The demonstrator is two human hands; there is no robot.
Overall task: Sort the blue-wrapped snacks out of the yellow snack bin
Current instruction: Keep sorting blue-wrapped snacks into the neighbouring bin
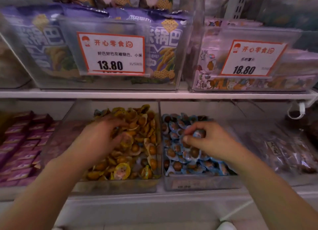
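The clear plastic bin of yellow-wrapped snacks [120, 143] is sitting at the lower shelf's front edge, touching the clear bin of blue-wrapped snacks [194, 154]. The left hand [101, 140] is digging in, fingers curled, blurred. The right hand [208, 140] is pinching a blue-wrapped snack [198, 133].

White shop shelves [154, 93] carry clear bins with price cards [111, 53].

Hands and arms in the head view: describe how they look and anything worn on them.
Both arms are bare for as far up as the picture shows; no sleeve shows. The left hand and the right hand wear no gloves. No ring, watch or bracelet is visible on either, though the picture is somewhat blurred.
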